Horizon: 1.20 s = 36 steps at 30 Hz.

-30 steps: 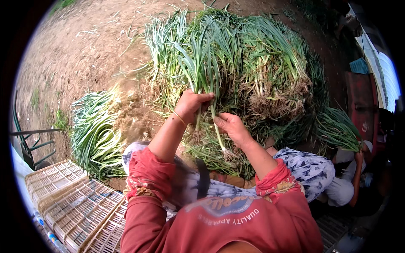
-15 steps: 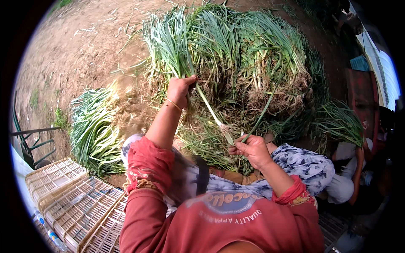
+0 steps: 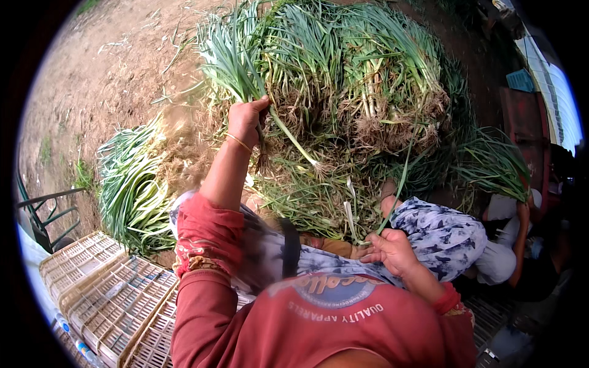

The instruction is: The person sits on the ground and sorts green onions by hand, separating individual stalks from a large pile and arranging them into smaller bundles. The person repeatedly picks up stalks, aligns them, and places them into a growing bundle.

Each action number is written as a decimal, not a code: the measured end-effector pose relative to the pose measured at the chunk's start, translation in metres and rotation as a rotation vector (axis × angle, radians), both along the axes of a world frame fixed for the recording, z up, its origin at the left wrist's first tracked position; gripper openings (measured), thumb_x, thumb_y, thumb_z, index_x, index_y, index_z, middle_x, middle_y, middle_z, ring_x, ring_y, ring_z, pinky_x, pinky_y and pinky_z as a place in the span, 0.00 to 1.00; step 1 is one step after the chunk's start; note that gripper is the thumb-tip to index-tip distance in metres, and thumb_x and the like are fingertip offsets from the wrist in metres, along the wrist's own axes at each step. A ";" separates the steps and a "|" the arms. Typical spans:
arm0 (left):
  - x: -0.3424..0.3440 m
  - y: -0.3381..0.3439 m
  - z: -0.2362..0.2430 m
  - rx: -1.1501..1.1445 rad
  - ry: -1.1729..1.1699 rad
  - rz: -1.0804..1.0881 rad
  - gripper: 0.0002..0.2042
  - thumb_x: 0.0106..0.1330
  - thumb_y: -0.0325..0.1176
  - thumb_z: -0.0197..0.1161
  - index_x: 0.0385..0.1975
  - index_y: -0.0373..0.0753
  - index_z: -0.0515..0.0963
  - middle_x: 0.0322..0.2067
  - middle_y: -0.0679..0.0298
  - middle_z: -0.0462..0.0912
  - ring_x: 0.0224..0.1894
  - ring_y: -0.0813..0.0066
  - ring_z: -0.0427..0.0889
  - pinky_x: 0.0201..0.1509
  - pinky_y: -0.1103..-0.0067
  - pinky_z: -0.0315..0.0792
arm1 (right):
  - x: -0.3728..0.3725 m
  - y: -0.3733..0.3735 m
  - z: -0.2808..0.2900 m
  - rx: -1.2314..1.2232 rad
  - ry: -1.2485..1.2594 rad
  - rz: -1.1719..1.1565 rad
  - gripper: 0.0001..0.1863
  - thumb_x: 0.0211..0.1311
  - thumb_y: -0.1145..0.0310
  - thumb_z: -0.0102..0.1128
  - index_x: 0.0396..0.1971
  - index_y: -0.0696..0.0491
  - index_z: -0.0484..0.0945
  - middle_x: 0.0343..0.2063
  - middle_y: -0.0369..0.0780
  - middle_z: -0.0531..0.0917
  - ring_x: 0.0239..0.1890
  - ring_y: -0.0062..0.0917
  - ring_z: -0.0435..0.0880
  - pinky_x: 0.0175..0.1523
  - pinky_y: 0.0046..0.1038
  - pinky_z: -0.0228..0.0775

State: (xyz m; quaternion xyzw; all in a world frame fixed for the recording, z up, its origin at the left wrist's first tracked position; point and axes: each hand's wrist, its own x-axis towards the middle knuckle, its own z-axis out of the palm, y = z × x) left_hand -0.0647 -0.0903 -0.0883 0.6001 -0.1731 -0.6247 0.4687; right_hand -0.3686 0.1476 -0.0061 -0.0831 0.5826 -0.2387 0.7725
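My left hand (image 3: 246, 121), with a thin bangle on its wrist, is closed around a bunch of green onions (image 3: 232, 69). Their leaves point away from me. One pale stalk (image 3: 293, 138) slants out of the fist to the right, roots at its lower end. Low and to the right, my right hand (image 3: 394, 250) pinches the end of a long green leaf (image 3: 396, 199), apart from the bunch. Pale strips of peel (image 3: 350, 216) show just beyond those fingers. Beyond both hands lies a big heap of rooted green onions (image 3: 386, 58).
Pale-rooted green onions (image 3: 136, 193) lie piled at left. Slatted plastic crates (image 3: 119, 300) and a bottle (image 3: 78, 345) stand near left. Leaf scraps (image 3: 307, 205) cover the ground before me. At right, another person's hand (image 3: 523, 211) is by more green onions (image 3: 491, 162).
My right hand has pulled down and right with the leaf, away from the slanting stalk. The left hand with the bunch has shifted slightly up and left in view.
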 end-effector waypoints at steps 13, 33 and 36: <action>-0.023 0.033 0.025 0.089 0.505 -0.135 0.07 0.59 0.30 0.57 0.33 0.35 0.71 0.18 0.63 0.73 0.19 0.73 0.73 0.22 0.77 0.73 | 0.118 -0.156 -0.067 -0.735 0.019 0.604 0.16 0.62 0.65 0.51 0.45 0.60 0.70 0.28 0.34 0.76 0.27 0.15 0.73 0.31 0.19 0.70; 0.023 -0.012 0.017 0.027 0.429 0.136 0.08 0.62 0.35 0.56 0.32 0.37 0.73 0.15 0.72 0.68 0.14 0.85 0.64 0.15 0.86 0.57 | 0.115 -0.271 -0.139 -0.553 0.234 0.013 0.05 0.53 0.72 0.59 0.25 0.57 0.76 0.20 0.32 0.76 0.22 0.13 0.72 0.28 0.16 0.64; 0.011 -0.007 0.009 0.044 0.315 0.068 0.06 0.58 0.31 0.61 0.32 0.37 0.74 0.18 0.72 0.71 0.17 0.85 0.67 0.16 0.87 0.59 | 0.123 -0.218 -0.112 -0.651 0.214 0.117 0.05 0.54 0.72 0.59 0.27 0.57 0.76 0.22 0.33 0.78 0.24 0.13 0.73 0.31 0.15 0.65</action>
